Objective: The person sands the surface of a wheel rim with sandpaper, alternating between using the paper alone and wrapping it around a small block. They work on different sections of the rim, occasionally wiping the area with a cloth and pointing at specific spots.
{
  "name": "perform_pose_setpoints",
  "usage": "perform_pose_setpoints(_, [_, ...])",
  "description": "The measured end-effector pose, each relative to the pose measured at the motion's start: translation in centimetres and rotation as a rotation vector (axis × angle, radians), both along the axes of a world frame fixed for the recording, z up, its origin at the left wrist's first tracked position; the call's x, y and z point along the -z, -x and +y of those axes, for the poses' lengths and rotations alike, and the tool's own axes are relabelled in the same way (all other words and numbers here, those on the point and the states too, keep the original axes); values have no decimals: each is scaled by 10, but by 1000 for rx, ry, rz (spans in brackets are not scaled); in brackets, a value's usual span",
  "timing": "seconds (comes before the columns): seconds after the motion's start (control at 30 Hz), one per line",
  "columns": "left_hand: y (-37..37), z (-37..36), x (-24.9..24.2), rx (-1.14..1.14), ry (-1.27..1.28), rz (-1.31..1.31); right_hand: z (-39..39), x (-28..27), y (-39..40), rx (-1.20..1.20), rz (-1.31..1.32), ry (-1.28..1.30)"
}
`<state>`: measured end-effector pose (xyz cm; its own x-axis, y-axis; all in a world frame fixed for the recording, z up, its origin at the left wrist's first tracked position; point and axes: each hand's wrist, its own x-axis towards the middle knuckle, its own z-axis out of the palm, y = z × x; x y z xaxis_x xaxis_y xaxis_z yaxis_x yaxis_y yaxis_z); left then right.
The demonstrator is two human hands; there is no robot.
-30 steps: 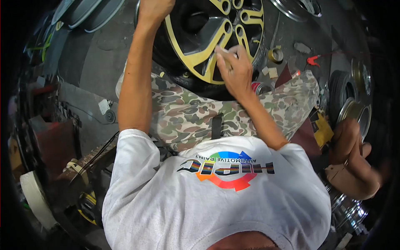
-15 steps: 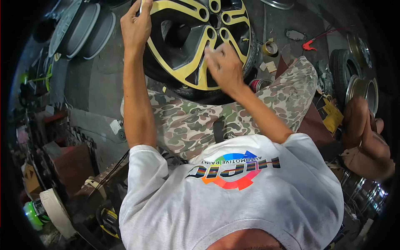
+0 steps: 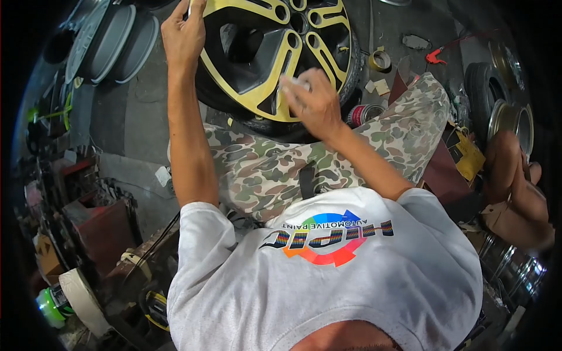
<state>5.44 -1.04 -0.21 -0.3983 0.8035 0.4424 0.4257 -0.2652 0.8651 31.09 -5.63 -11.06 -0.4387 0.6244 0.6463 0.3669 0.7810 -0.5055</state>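
Observation:
A wheel (image 3: 266, 93) with yellow spoke faces and black recesses lies at the top centre, over a black tyre. My left hand (image 3: 183, 35) is closed at the wheel's upper left edge, around something thin and pale that I cannot make out. Over the lower spokes is my right hand (image 3: 316, 104), slightly blurred, its fingers drawn together. A small pale thing shows at those fingertips, too unclear to name. Camouflage trousers (image 3: 269, 169) spread just below the wheel.
Grey rims (image 3: 137, 50) stand at the upper left. Right of the wheel are a tape roll (image 3: 379, 60), a can (image 3: 364, 114) and a red-handled tool (image 3: 434, 56). Another person's bent limbs (image 3: 509, 175) show at the right, near a tyre (image 3: 483, 88) and a rim (image 3: 518, 126).
My right hand has moved slightly down, its fingers lower on the spokes. My left hand and the wheel appear shifted a little left and up.

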Motion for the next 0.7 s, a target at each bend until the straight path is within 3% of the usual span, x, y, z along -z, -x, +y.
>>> perform_pose_setpoints(0.07, [3,0,-1,-24,45,-63,20,4,5,49,64,40])
perform_pose_setpoints(0.2, [9,5,5,-14,24,-79,-19,-5,1,-63,35,58])
perform_pose_setpoints(0.37, [8,4,3,-16,14,-1,24,4,5,63,63,35])
perform_pose_setpoints(0.5, [7,3,3,-63,44,-26,-1,-3,4,22,39,98])
perform_pose_setpoints(0.7, [1,2,-2,-2,32,-126,36,0,6,90,18,43])
